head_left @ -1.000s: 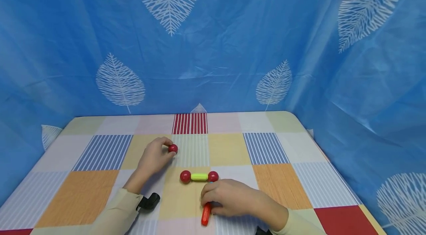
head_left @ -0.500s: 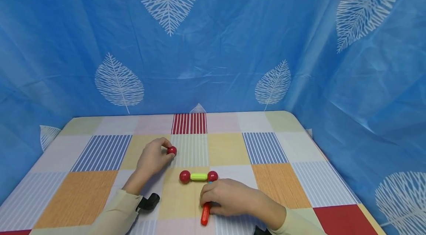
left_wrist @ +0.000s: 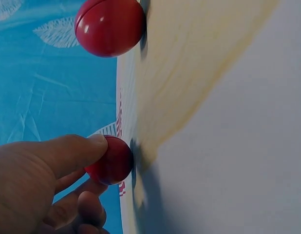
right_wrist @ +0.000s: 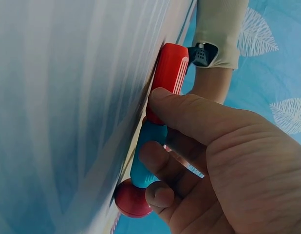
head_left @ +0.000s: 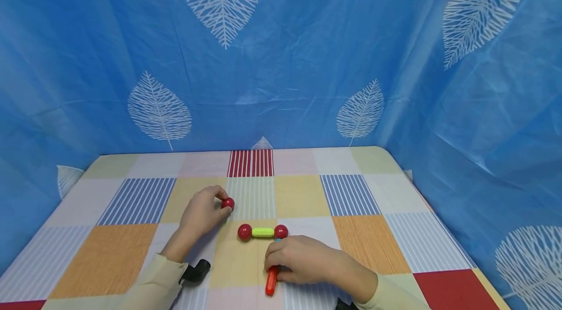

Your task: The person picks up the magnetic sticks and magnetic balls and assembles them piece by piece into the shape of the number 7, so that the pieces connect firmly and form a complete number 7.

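At the middle left of the table, my left hand (head_left: 203, 213) pinches a small glossy red ball (head_left: 228, 203). The left wrist view has the thumb and fingers on this ball (left_wrist: 111, 161), low at the tablecloth. Nearer me, a yellow-green toy rod (head_left: 263, 233) lies crosswise between two red balls, a left one (head_left: 244, 232) and a right one (head_left: 281, 232). My right hand (head_left: 303, 258) grips a red rod (right_wrist: 170, 68), thumb on it. A blue rod (right_wrist: 148, 158) continues in line from it, fingers beside it, and meets a red ball (right_wrist: 133, 200). The fingers partly hide both rods.
A checked patchwork cloth (head_left: 303, 197) covers the table. Blue leaf-patterned sheeting (head_left: 281, 56) hangs behind it and at the sides. Black wrist mounts sit on both sleeves, the left mount (head_left: 196, 271) close to the cloth.
My left hand has drawn the pinched ball slightly toward me, nearer the yellow-green rod. My right hand and the rods stay in place.
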